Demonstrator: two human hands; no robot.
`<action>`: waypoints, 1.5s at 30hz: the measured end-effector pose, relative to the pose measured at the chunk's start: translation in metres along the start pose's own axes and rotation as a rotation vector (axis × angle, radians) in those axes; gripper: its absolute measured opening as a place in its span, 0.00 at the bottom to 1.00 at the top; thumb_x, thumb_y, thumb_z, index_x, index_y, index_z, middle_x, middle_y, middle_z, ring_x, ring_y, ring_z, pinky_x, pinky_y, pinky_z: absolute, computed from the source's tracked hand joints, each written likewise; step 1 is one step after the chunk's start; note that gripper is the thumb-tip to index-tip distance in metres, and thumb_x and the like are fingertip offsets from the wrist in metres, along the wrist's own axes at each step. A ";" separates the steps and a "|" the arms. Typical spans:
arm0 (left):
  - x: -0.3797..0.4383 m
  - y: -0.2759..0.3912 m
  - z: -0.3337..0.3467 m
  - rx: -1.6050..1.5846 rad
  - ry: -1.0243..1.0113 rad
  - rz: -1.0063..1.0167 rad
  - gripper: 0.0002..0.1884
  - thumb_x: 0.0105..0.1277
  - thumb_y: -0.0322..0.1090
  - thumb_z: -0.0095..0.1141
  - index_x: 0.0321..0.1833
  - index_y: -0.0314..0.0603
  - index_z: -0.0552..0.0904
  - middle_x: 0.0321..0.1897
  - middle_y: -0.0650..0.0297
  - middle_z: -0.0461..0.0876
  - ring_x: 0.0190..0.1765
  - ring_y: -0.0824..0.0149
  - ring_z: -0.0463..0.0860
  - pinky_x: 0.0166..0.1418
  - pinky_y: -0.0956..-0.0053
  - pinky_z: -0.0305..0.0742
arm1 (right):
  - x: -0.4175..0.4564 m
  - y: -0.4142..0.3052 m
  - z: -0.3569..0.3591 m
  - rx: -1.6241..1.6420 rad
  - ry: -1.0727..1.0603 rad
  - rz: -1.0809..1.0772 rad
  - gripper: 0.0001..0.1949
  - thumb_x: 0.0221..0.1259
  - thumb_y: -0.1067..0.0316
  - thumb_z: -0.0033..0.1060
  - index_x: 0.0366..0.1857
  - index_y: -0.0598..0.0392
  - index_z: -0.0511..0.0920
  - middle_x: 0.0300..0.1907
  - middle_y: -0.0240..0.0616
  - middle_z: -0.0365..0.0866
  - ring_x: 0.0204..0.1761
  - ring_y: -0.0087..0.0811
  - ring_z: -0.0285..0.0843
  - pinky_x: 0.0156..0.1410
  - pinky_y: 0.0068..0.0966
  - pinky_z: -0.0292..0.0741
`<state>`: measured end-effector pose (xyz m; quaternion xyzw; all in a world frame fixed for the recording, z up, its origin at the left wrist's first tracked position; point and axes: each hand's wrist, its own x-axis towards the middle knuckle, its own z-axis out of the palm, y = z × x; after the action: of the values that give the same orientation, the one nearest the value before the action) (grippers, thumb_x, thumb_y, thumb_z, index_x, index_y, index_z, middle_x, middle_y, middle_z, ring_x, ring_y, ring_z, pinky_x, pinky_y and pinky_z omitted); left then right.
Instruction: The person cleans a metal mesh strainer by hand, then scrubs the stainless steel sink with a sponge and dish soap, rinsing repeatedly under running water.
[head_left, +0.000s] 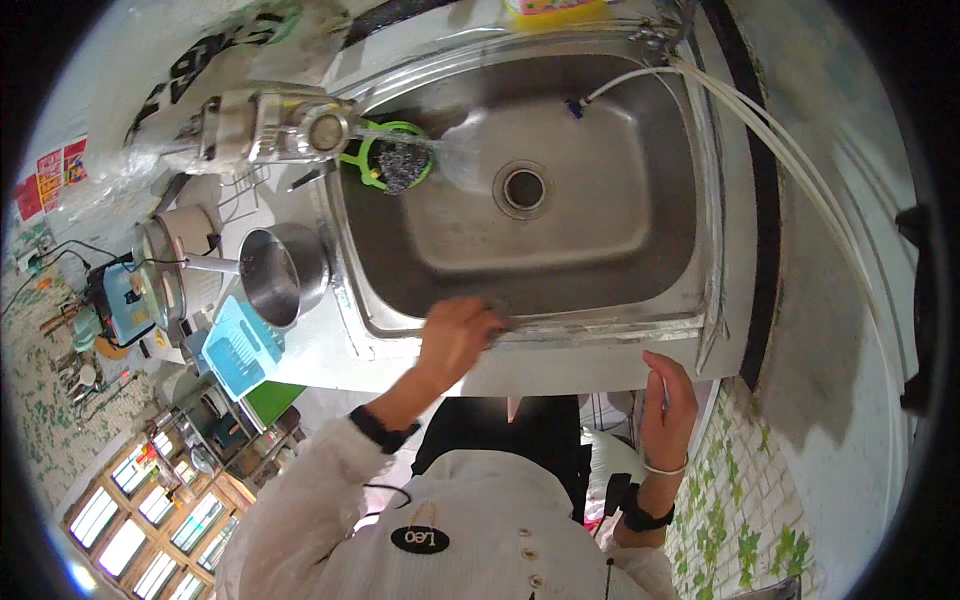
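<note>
My left hand (457, 334) is at the front rim of the stainless steel sink (562, 225), its fingers closed on a small dark grey scouring pad (498, 321). The pad is blurred and partly covered by the fingers. My right hand (670, 405) hangs in front of the counter's edge, right of my body. It holds nothing, with thumb and forefinger a little apart. Water (405, 138) runs from the faucet (326, 133) at the sink's left side. A green strainer (369, 159) with a dark inside sits in the back left corner of the basin, beside the stream.
Left of the sink stands a metal saucepan (311, 274) with its handle pointing left. A light blue plastic basket (244, 349) is nearer the counter's edge. White hoses (780, 142) arc along the right; one ends in a blue tip (575, 109) over the basin.
</note>
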<state>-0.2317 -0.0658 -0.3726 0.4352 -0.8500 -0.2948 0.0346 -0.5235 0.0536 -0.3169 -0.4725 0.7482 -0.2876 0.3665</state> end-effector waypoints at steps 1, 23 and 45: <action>-0.020 -0.018 -0.010 0.119 0.012 -0.047 0.09 0.54 0.30 0.62 0.37 0.52 0.87 0.35 0.63 0.80 0.43 0.58 0.81 0.45 0.63 0.75 | 0.005 -0.002 0.005 0.008 -0.013 -0.024 0.11 0.70 0.77 0.52 0.51 0.60 0.80 0.48 0.49 0.84 0.51 0.49 0.82 0.58 0.37 0.77; -0.076 -0.075 -0.026 0.351 -0.045 -0.753 0.07 0.61 0.38 0.62 0.39 0.47 0.83 0.28 0.56 0.85 0.33 0.51 0.86 0.38 0.55 0.80 | 0.048 -0.031 0.015 -0.027 -0.089 -0.137 0.11 0.70 0.75 0.52 0.51 0.58 0.81 0.48 0.48 0.85 0.50 0.48 0.82 0.58 0.36 0.76; 0.046 -0.145 -0.072 0.983 -0.085 -0.532 0.18 0.65 0.32 0.52 0.57 0.37 0.79 0.56 0.55 0.82 0.64 0.57 0.77 0.71 0.60 0.64 | 0.066 -0.033 0.024 -0.073 -0.118 -0.138 0.10 0.70 0.75 0.52 0.49 0.60 0.82 0.48 0.48 0.85 0.50 0.48 0.82 0.58 0.36 0.76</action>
<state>-0.1333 -0.1996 -0.3995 0.5875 -0.7489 0.1201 -0.2820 -0.5062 -0.0218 -0.3228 -0.5520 0.7009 -0.2565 0.3719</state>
